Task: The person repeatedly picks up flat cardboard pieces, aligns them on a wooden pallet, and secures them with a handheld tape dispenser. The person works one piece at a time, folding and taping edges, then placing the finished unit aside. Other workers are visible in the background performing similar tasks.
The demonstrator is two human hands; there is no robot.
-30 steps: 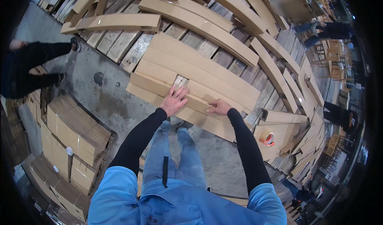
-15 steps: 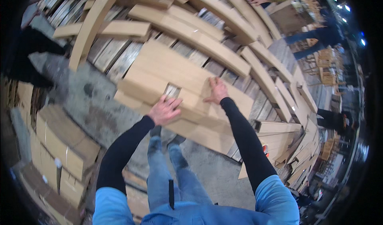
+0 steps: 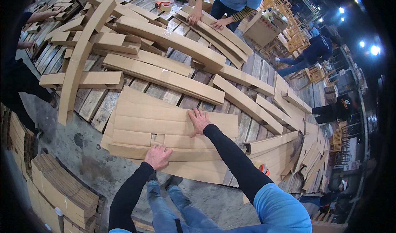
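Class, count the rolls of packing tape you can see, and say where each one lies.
2. One tape roll lies on the far planks near the co-worker's hands; another tape roll peeks out beside the person's right arm. Others may be hidden under cardboard.

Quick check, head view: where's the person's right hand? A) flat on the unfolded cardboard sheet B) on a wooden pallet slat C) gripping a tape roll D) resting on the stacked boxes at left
A: the right hand lies palm-down, fingers spread, on the flat cardboard sheet; the left hand presses the same sheet nearer its front edge.
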